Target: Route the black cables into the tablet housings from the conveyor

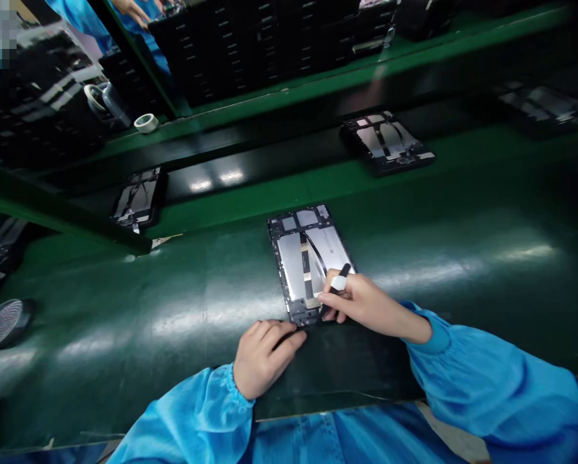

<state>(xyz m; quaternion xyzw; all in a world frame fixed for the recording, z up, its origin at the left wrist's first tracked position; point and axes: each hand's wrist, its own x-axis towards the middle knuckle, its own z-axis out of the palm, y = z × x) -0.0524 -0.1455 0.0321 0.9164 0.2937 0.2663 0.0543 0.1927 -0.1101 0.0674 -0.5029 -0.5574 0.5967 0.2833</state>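
Your open tablet (293, 267) lies on the green worktop (148, 309), right in front of you, with its silver inside facing up. Your right hand (361, 299) is over its bottom right corner and hides that part from sight. Those fingers pinch a small black tool (339, 282) with a white band. Your left hand (267, 357) is by the bottom left corner. Its fingers are bent and close together, but you cannot tell if they pinch the edge.

Past your tablet, to the right, is another open tablet (388, 142), and one more, blurry, is farther right. On the left, a third tablet (138, 196) lies near the foot of a slanted green bar (66, 206). That bar cuts across your left side. A round dish (4, 324) is at the far left. At the back are a tape roll (146, 123) and big black stacks (269, 45), with someone else's hand (133, 9) behind.
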